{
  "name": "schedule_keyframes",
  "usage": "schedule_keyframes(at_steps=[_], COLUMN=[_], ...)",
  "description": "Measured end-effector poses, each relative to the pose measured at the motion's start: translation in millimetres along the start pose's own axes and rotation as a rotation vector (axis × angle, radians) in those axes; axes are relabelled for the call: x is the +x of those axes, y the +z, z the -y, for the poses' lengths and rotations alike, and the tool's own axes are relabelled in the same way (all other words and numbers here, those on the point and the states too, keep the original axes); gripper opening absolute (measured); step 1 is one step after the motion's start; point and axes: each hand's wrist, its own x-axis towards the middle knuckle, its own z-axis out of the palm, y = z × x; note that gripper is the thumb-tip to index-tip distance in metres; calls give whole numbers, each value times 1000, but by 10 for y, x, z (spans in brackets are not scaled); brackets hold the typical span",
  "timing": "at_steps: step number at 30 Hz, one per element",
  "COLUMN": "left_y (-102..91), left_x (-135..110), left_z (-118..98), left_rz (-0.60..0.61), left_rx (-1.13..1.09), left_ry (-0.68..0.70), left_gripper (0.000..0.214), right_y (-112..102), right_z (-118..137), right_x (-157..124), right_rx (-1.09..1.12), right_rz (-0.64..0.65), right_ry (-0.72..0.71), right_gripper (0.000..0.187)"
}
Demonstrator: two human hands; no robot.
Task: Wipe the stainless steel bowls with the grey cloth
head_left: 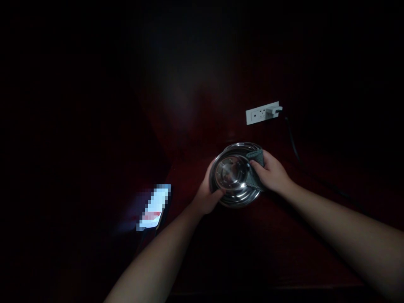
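Note:
A shiny stainless steel bowl (232,170) is tilted so that its inside faces me. My left hand (210,193) grips its left side, with the thumb over the rim and the fingers behind the wall. A grey-green cloth (257,176) is folded over the right rim. My right hand (273,170) pinches this cloth against the bowl, thumb on the inner side. Behind and below the held bowl shows the rim of another shiny metal vessel (241,200); whether the two touch, I cannot tell.
The room is very dark. On the dark red surface (195,172) a lit phone (156,206) with a blurred screen leans at the left. A white socket panel (257,114) holds a plug (274,110) at the back right. A dark cable (293,141) runs down to the right.

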Motion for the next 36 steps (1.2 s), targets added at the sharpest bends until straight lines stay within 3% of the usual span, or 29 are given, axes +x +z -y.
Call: schedule_keyframes(at_steps=[5, 8, 11, 13, 14, 17, 20, 26, 36], left_y=[-23, -8, 39, 116, 172, 382, 560, 638, 547], left_x=[-19, -5, -5, -21, -30, -39, -5, 97, 132], left_z=[29, -38, -228, -396, -473, -618, -617, -589, -739], left_rz=[-21, -182, -355, -261, -133, 208, 346, 454, 331], left_rx=[164, 342, 603, 782, 856, 969, 1101, 1240, 1185], left_ry=[-10, 12, 176, 297, 317, 240, 130, 78, 69], left_gripper=[84, 84, 79, 71, 65, 75, 88, 37, 40], right_y=[5, -13, -27, -22, -15, 20, 45, 23, -1], right_z=[31, 42, 40, 36, 33, 22, 8, 19, 115], right_x=[9, 26, 40, 41, 41, 42, 56, 101, 99], right_rx=[0, -54, -70, -69, -66, -26, 64, 190, 354], right_rz=[17, -27, -39, -16, -5, 10, 0, -37, -65], right_ry=[1, 46, 109, 133, 140, 158, 186, 232, 284], right_gripper=[19, 17, 15, 14, 14, 13, 15, 15, 23])
